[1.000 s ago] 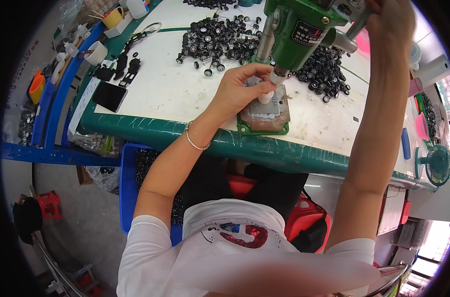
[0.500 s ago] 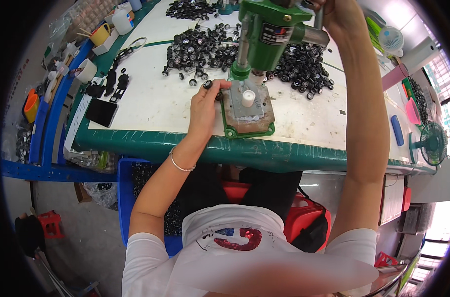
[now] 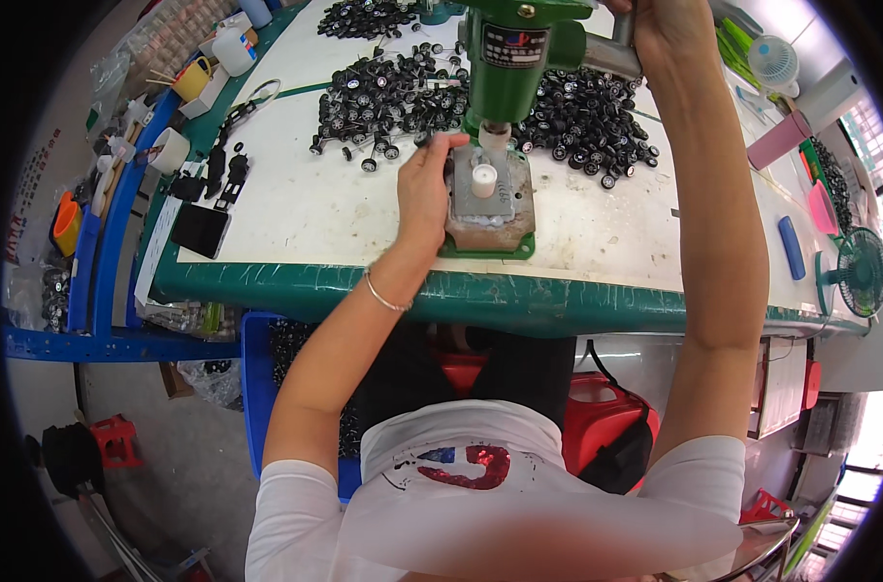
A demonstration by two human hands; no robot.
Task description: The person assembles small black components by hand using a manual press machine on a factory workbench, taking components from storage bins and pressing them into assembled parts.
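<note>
A green hand press (image 3: 507,68) stands on the table in front of me. Its base carries a grey plate (image 3: 487,209) with a short white cylinder (image 3: 483,180) upright on it. My left hand (image 3: 424,194) is at the left side of this base, fingers closed around a small black wheel (image 3: 422,139), the fingertips close to the press's lower post. Part of that wheel is hidden by the fingers. At the upper right, my right hand (image 3: 670,34) is wrapped around the press's lever (image 3: 621,39); its fingertips run out of view at the top edge.
Behind the press lie heaps of small black wheels, many on axles (image 3: 388,97), and another heap (image 3: 587,126) to the right. A black phone (image 3: 201,229) and black plastic parts (image 3: 233,179) lie on the left. A blue bin (image 3: 257,388) stands below the table edge.
My left hand with the wheel has come in closer against the press base. My right hand keeps its grip on the lever. The whole view has shifted slightly.
</note>
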